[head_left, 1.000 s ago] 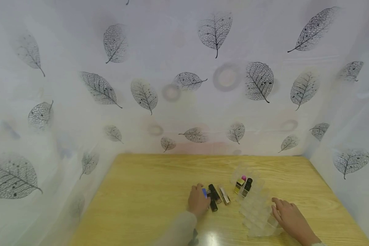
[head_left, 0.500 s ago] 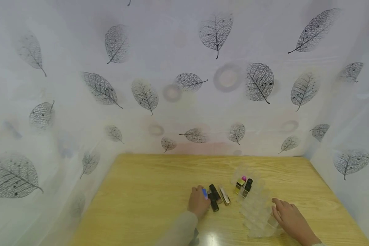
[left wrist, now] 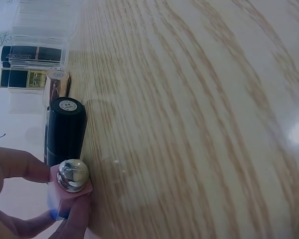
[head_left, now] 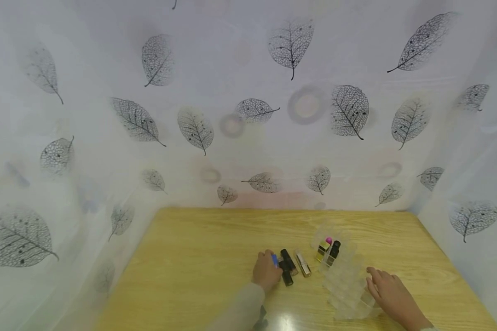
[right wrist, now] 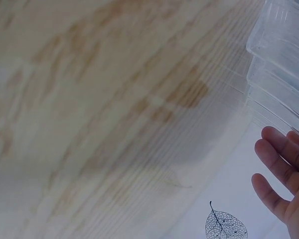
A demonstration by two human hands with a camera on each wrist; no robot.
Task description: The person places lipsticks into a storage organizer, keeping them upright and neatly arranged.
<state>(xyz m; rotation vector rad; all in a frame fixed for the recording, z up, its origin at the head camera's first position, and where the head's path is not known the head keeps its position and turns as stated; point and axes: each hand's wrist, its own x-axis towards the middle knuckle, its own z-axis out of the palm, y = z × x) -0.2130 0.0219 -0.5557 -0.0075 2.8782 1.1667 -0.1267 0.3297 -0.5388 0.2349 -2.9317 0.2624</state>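
Note:
In the head view my left hand point(head_left: 267, 271) is at the left end of a small group of lipsticks. The left wrist view shows its thumb and fingers pinching a pink, flat-sided tube point(left wrist: 65, 201) with a silver ball at one end; blue shows at its far side. Right beside it lie two black lipsticks point(head_left: 289, 262), one with a round label on its end, and a silver-and-gold lipstick point(head_left: 303, 263). My right hand point(head_left: 393, 296) holds nothing, its fingers loosely extended beside the stepped clear organizer point(head_left: 345, 287), fingertips close to its side.
Toward its far end the organizer holds a black-and-gold lipstick point(head_left: 322, 250), a black tube point(head_left: 334, 252) and something with a round magenta top point(head_left: 328, 240). All stands on a wood-grain table point(head_left: 199, 257), enclosed at the back and sides by a leaf-print curtain point(head_left: 240, 151).
My left hand shifts very slightly left, and the black lipsticks beside it move a little with it. My right hand stays beside the organizer.

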